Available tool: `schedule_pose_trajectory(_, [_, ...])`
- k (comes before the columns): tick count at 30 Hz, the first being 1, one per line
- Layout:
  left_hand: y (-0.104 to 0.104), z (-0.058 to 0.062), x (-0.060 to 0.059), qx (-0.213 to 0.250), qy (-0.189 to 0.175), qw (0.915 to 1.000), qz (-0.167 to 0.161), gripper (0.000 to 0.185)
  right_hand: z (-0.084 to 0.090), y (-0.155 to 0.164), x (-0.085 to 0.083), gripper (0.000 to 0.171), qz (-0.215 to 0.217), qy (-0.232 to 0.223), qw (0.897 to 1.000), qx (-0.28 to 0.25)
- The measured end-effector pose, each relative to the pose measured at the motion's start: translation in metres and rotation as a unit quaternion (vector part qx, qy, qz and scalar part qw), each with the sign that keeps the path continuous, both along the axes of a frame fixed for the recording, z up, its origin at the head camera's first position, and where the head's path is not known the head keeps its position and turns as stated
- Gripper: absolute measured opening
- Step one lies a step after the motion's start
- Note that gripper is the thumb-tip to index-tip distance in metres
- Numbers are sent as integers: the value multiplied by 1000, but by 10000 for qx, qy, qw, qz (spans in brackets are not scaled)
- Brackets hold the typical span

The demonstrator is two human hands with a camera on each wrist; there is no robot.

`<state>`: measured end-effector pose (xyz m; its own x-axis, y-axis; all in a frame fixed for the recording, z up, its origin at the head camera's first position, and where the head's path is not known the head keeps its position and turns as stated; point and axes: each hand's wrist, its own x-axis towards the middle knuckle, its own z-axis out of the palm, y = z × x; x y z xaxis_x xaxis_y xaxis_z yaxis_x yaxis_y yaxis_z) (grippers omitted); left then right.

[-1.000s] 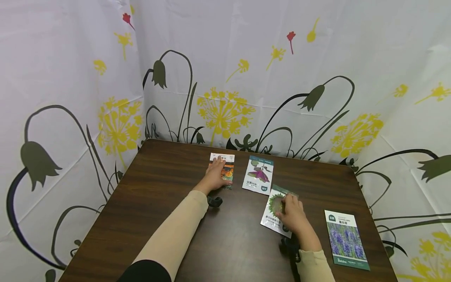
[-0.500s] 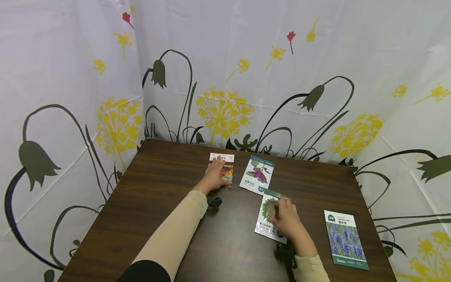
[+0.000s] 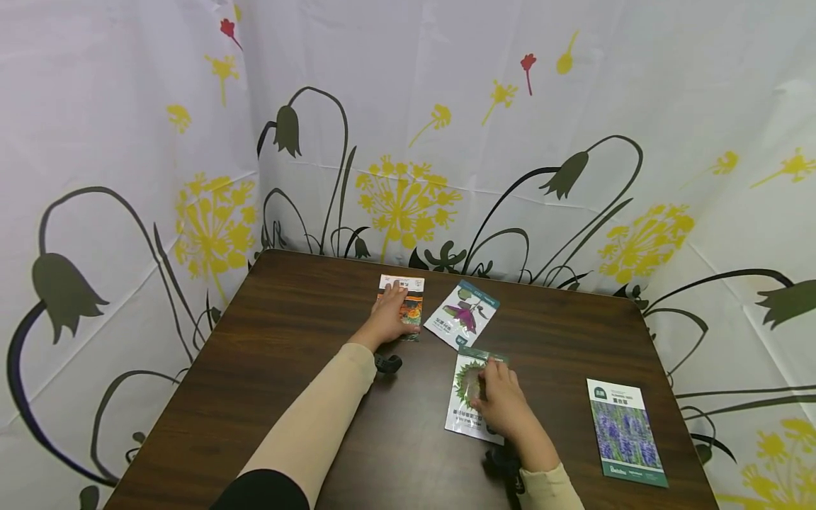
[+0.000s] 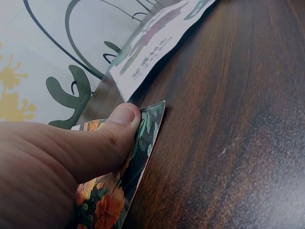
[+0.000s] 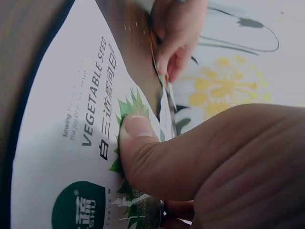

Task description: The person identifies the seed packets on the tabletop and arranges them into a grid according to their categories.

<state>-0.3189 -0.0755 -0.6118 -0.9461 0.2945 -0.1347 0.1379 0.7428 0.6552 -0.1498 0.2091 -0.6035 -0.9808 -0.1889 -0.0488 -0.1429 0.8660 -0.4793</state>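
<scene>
My left hand [image 3: 387,319] holds a seed packet with orange flowers [image 3: 411,309] near the table's far edge. In the left wrist view its thumb [image 4: 125,117] lies across the packet's printed face. My right hand [image 3: 506,401] grips a white and green sunflower seed packet [image 3: 463,411], low over the table. Its thumb [image 5: 138,131] presses the face, while the other fingers are mostly hidden. Between the two hands lies a seed packet with a purple flower [image 3: 460,316], turned at an angle. Its lower corner meets the top of the sunflower packet.
A lavender seed packet [image 3: 626,432] lies by itself at the right of the dark wooden table [image 3: 268,340]. A white curtain printed with flowers [image 3: 408,127] hangs close behind the table and along its sides.
My right hand has moved left with the sunflower seed packet. The purple-flower packet's lower end has swung left, so it is more slanted. My left hand and its packet have stayed put.
</scene>
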Motion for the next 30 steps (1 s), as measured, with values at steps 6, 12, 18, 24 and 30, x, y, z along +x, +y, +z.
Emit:
schedule_pose_trajectory(6, [-1,-2,-1,-18,20,10000,-10,108,0,-22,5,57,248,112,9996,88])
schedule_pose_trajectory(12, [-1,-1,-1,-24,31,10000,-30,108,-3,-38,8,70,256,235,9994,-14])
schedule_pose_trajectory(18, [-1,-3,-4,3,-8,10000,-83,109,-3,-43,11,41,234,244,9990,-306])
schedule_pose_trajectory(24, [0,-5,-4,34,-75,9999,-81,108,-4,-46,14,35,442,375,9961,-668])
schedule_pose_trajectory(30, [-2,0,-1,-52,10,9999,-124,107,-4,-56,13,29,570,281,9919,-1096])
